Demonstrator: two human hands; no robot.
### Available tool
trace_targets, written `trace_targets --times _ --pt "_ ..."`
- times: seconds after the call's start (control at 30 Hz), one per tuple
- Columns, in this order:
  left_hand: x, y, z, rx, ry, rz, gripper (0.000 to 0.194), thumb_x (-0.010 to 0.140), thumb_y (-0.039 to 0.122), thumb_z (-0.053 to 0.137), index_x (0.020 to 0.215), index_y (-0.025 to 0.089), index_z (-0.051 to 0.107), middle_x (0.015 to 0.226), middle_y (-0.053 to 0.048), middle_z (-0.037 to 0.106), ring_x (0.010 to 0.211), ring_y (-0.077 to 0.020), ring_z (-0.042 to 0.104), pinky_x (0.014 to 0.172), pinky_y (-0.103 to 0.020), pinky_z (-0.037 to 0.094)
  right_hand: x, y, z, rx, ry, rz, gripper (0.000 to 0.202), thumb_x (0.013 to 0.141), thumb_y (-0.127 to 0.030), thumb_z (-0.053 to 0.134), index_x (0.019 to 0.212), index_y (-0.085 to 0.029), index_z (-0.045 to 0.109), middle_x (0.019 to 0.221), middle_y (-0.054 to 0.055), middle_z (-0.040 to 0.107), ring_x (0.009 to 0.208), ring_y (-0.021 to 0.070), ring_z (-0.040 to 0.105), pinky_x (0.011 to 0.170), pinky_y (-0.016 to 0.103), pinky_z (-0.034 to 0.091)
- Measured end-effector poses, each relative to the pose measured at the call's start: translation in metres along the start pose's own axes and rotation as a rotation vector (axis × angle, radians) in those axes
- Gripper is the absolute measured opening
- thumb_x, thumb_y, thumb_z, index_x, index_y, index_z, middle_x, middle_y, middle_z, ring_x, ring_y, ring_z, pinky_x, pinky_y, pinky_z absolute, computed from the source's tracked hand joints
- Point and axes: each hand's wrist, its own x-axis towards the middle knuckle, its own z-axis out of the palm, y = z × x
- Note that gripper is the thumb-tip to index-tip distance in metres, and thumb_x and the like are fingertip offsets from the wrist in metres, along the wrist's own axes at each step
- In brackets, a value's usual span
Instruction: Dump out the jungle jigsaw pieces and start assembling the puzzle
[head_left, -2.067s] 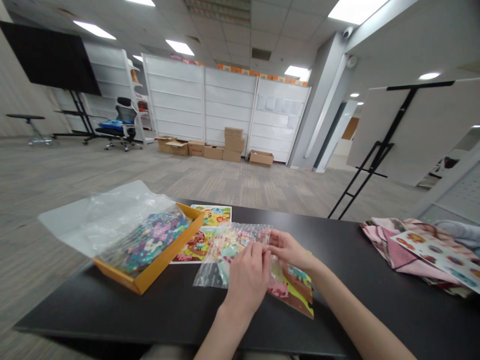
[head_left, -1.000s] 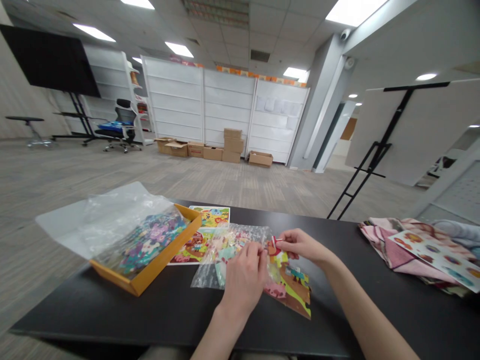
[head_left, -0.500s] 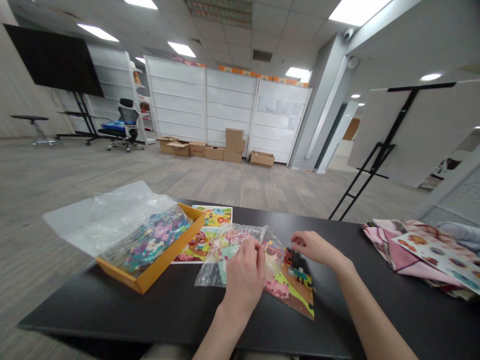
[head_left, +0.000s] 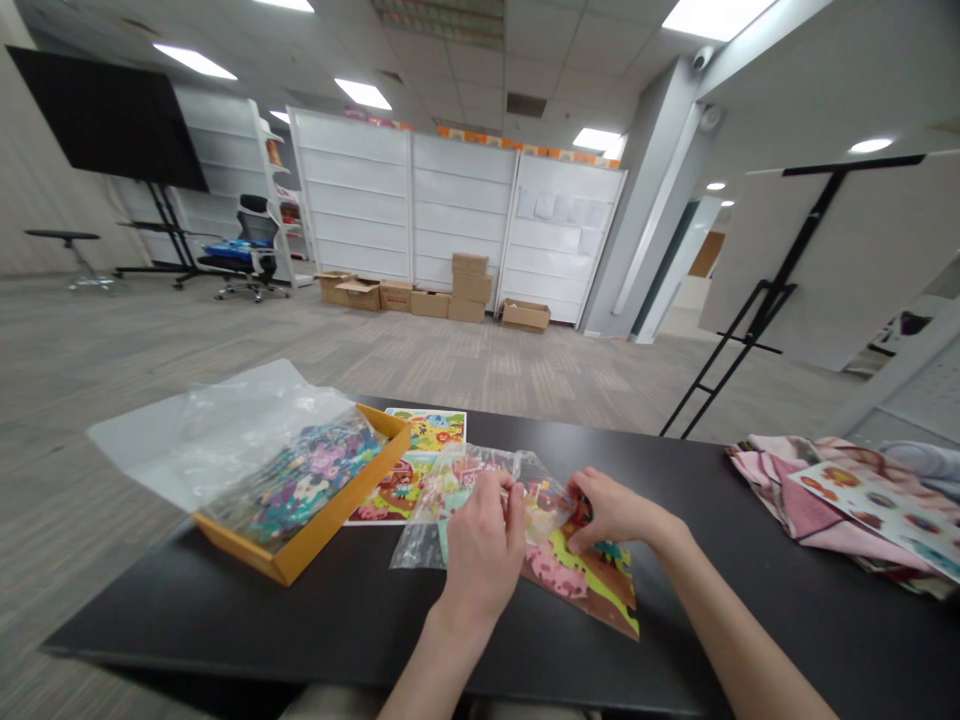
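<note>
Jigsaw puzzle [head_left: 589, 585], partly joined, lies flat on the black table [head_left: 337, 620] beneath my right hand [head_left: 611, 512], whose thumb and fingers curve over its far edge; I cannot tell whether they grip a piece. My left hand [head_left: 486, 535], apart from the right, pinches the clear bag [head_left: 442, 500] just left of the puzzle. Farther left of the puzzle are printed picture sheets [head_left: 429, 430], then a yellow box [head_left: 345, 505]; well to its right, pink cloths [head_left: 810, 515]; far beyond it, cardboard boxes [head_left: 469, 287].

We see glossy, crinkled plastic in the bag [head_left: 436, 500], matt card in the puzzle [head_left: 574, 575], a smooth, faintly shiny tabletop [head_left: 337, 635].
</note>
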Motion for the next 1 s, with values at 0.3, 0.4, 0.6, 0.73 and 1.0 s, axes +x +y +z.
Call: trace_targets --times 0.3,0.4,0.6,0.73,1.0 --pt "-0.002 -0.001 0.004 0.016 -0.018 0.046 0.015 0.105 0.028 0.04 0.098 0.022 0.052 0.082 0.0 0.065 0.07 -0.0166 0.067 0.061 -0.027 0.043 0.001 0.048 -0.012 0.255 -0.059 0.156 0.073 0.054 -0.043 0.091 0.111 -0.018 0.053 0.091 0.003 0.068 0.085 0.0233 0.064 0.068 0.028 0.045" --pt "-0.003 -0.002 0.005 0.025 -0.016 0.055 0.015 0.105 0.028 0.04 0.098 0.022 0.052 0.081 0.0 0.065 0.07 -0.017 0.068 0.061 -0.027 0.044 0.002 0.057 -0.013 0.276 -0.004 0.129 0.075 0.057 -0.04 0.089 0.12 -0.018 0.052 0.084 0.0 0.068 0.079 0.0214 0.063 0.065 0.027 0.043" --pt "-0.003 -0.005 0.005 0.024 -0.025 0.075 0.015 0.105 0.029 0.041 0.096 0.022 0.052 0.082 0.0 0.067 0.068 -0.0174 0.068 0.06 -0.027 0.043 0.005 0.069 -0.015 0.235 0.122 0.037 0.026 0.077 -0.041 0.07 0.088 -0.018 0.063 0.077 0.003 0.067 0.072 0.0203 0.061 0.062 0.028 0.04" --pt "-0.003 -0.006 0.005 0.015 -0.041 0.069 0.014 0.105 0.028 0.042 0.096 0.022 0.052 0.086 -0.001 0.068 0.071 -0.0177 0.069 0.062 -0.028 0.044 0.007 0.077 -0.013 0.31 0.138 0.034 0.03 0.081 -0.047 0.067 0.089 -0.019 0.062 0.081 0.006 0.071 0.074 0.0223 0.064 0.063 0.029 0.043" --pt "-0.002 -0.003 0.001 0.017 -0.078 0.047 0.014 0.104 0.027 0.042 0.095 0.022 0.051 0.087 -0.001 0.068 0.071 -0.0174 0.068 0.062 -0.028 0.043 0.003 0.087 -0.015 0.393 0.099 -0.034 0.039 0.082 -0.053 0.068 0.092 -0.016 0.065 0.074 0.002 0.064 0.066 0.0175 0.057 0.058 0.027 0.04"
